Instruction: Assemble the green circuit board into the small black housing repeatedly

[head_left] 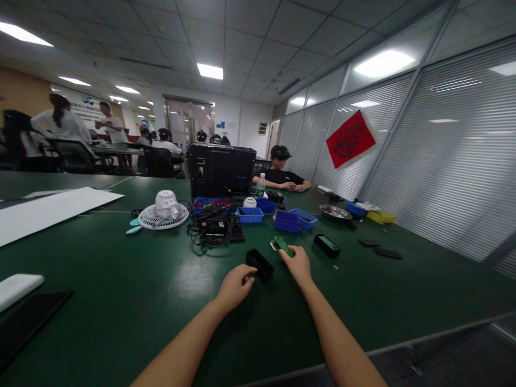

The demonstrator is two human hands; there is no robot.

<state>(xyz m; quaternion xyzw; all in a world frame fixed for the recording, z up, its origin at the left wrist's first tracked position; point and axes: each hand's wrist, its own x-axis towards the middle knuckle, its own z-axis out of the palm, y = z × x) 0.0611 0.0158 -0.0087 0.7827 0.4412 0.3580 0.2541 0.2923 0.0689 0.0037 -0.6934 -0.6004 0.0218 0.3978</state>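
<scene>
At the middle of the green table, my left hand has its fingers curled against the near left side of a black rectangular open case. The thumb and forefinger close on the case's edge. A little to the right, my right hand pinches a green circuit board between thumb and fingers, with the board tilted just above the table. A small white piece shows at the board's left side. Right of that hand lies a second black case with a green board inside it.
Ahead stand blue parts bins, a tangle of black cables, a white fan, a metal bowl and a large black box. Two flat black pieces lie at right. A person sits across the table.
</scene>
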